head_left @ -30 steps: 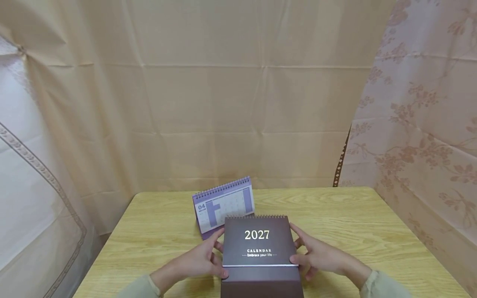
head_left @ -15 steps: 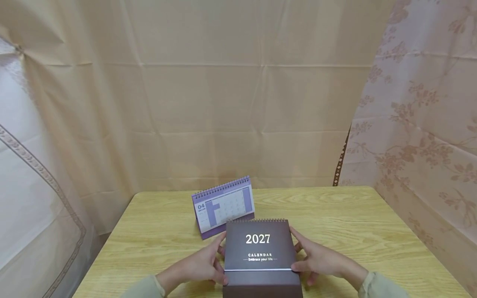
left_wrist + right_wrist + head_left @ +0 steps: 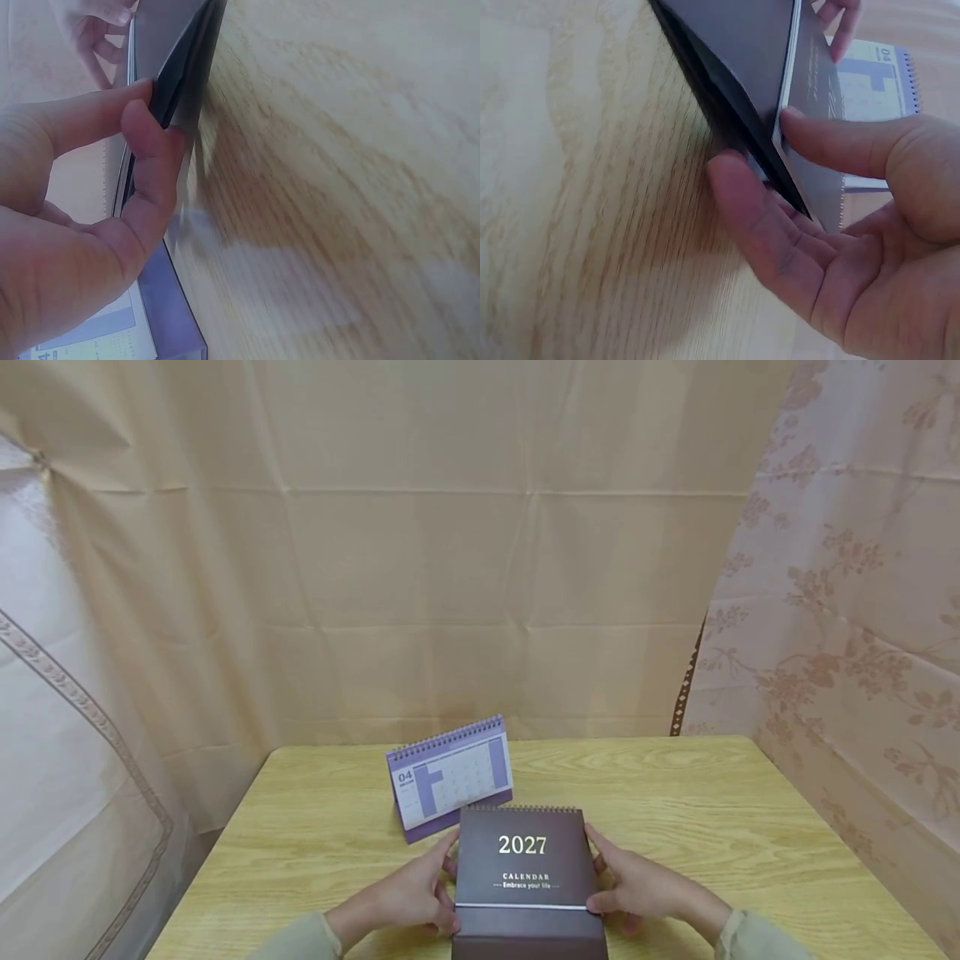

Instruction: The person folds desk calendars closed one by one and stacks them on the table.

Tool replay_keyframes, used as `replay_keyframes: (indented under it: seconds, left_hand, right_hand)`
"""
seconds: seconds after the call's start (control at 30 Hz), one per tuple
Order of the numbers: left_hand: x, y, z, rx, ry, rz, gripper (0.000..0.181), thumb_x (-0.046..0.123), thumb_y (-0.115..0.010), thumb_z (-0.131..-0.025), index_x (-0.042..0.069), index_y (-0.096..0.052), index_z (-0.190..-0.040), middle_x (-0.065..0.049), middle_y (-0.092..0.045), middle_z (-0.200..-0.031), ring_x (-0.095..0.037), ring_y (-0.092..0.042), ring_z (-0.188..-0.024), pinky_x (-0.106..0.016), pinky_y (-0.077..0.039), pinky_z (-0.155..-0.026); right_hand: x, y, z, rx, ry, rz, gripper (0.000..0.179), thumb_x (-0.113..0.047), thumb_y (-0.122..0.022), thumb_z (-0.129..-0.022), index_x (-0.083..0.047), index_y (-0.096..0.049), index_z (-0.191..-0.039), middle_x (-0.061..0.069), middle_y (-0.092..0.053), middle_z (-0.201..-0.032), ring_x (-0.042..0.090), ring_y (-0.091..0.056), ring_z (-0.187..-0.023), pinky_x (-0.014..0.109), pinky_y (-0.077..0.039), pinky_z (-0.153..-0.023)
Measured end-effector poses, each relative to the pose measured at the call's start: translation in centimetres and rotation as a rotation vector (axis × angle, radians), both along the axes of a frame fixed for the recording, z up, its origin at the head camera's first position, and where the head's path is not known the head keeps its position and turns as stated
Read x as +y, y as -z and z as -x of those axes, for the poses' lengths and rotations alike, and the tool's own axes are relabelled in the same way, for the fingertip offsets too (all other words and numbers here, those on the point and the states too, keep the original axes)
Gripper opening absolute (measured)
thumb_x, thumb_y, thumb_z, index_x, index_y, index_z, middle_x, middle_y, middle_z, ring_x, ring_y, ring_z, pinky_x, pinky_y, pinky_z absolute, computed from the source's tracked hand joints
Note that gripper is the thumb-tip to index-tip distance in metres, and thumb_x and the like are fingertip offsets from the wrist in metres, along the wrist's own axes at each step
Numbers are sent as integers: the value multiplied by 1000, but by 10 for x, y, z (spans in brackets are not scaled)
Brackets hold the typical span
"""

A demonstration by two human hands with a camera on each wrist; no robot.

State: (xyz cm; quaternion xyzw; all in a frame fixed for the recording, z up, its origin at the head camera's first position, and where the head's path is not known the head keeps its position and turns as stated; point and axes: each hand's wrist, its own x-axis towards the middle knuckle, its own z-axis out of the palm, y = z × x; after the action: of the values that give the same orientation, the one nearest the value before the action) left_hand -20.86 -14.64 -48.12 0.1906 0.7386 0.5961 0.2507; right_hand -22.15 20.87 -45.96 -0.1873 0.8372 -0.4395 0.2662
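Observation:
A dark brown spiral-bound desk calendar (image 3: pixel 522 860), with "2027" in gold on its cover, is between my two hands at the front of the table. My left hand (image 3: pixel 415 887) grips its left edge, thumb near the lower front and fingers at the side and behind. On the opposite edge, my right hand (image 3: pixel 637 881) holds it with the thumb on the cover and fingers curled beneath. From the right wrist view, the calendar's panels (image 3: pixel 739 67) lie close together with a narrow dark gap. Behind it stands a purple desk calendar (image 3: pixel 450 781) showing "04", its lower right corner near the brown one.
Both calendars are over a light wood-grain table (image 3: pixel 675 793). A beige curtain (image 3: pixel 480 568) hangs behind the table's back edge. Floral cloth (image 3: pixel 862 610) hangs along the right side, and white cloth (image 3: pixel 52 735) along the left.
Both hands have brought the brown calendar slightly nearer to me and a little to the right, keeping their grip. The purple calendar stays where it was.

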Motion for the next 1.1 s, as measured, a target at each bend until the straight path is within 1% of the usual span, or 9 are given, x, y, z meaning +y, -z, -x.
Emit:
replay_keyframes:
  seconds: [0.13, 0.27, 0.37, 0.5, 0.63, 0.73, 0.87, 0.93, 1.1]
  left_hand:
    - [0, 2, 1, -8, 10, 12, 119, -25, -73, -67, 4, -6, -161, -16, -54, -106, -22, -67, -63, -27, -52, -47]
    - [0, 5, -1, 6, 4, 36, 120, -23, -76, -67, 3, -6, -161, -16, -53, -104, -24, -67, -60, -28, -51, -43]
    - [1, 7, -2, 17, -8, 47, 124, -24, -77, -67, 6, -3, -162, -15, -52, -103, -25, -67, -59, -32, -52, -41]
    - [2, 9, -2, 26, -27, 61, 127, -23, -78, -66, 9, -2, -163, -15, -54, -101, -24, -65, -55, -35, -53, -41]
    - [4, 8, -4, 51, -45, 85, 127, -21, -79, -64, 7, -4, -163, -14, -55, -99, -21, -61, -49, -33, -52, -39]
    - [5, 7, -4, 70, -61, 106, 121, -18, -79, -66, 3, -8, -162, -13, -56, -98, -18, -58, -45, -33, -51, -38]
    - [7, 6, -4, 83, -80, 118, 110, -13, -80, -71, -4, -14, -158, -11, -59, -100, -17, -56, -43, -33, -51, -37]
    - [7, 6, -3, 81, -86, 122, 106, -10, -81, -73, -6, -17, -157, -11, -60, -101, -17, -55, -43, -34, -51, -37]
    - [7, 5, -3, 76, -95, 125, 105, -8, -83, -74, -7, -18, -157, -13, -58, -104, -19, -56, -45, -35, -52, -38]
  right_hand:
    - [1, 6, 1, 21, -33, -47, 111, -14, -80, -88, 7, 3, -158, 9, -62, -101, 21, -61, -63, 29, -50, -51]
    - [0, 7, -1, -2, -24, -61, 110, -16, -80, -88, 8, 2, -157, 13, -62, -104, 21, -59, -57, 29, -47, -46]
    - [-1, 4, -1, 72, -51, -109, 110, -18, -81, -87, 11, -1, -156, 16, -65, -110, 20, -60, -64, 30, -51, -60]
    - [-3, 2, 2, 162, -79, -169, 110, -20, -83, -86, 12, -5, -156, 25, -63, -125, 21, -62, -94, 32, -48, -90]
    - [-2, 5, 3, 195, -89, -188, 108, -21, -83, -86, 14, -8, -155, 31, -55, -136, 24, -58, -112, 32, -45, -99]
    - [-2, 7, 3, 204, -97, -182, 106, -21, -83, -86, 17, -10, -153, 35, -53, -137, 26, -64, -104, 31, -49, -95]
    - [-3, 8, 3, 230, -118, -208, 101, -21, -83, -85, 19, -19, -151, 23, -63, -125, 22, -64, -97, 37, -50, -95]
    - [-4, 7, 3, 260, -136, -236, 97, -22, -84, -84, 20, -25, -149, 12, -65, -116, 16, -58, -104, 39, -47, -100]
    - [-5, 8, 4, 288, -165, -236, 94, -21, -84, -84, 22, -28, -147, -4, -59, -93, 7, -53, -85, 32, -48, -87]
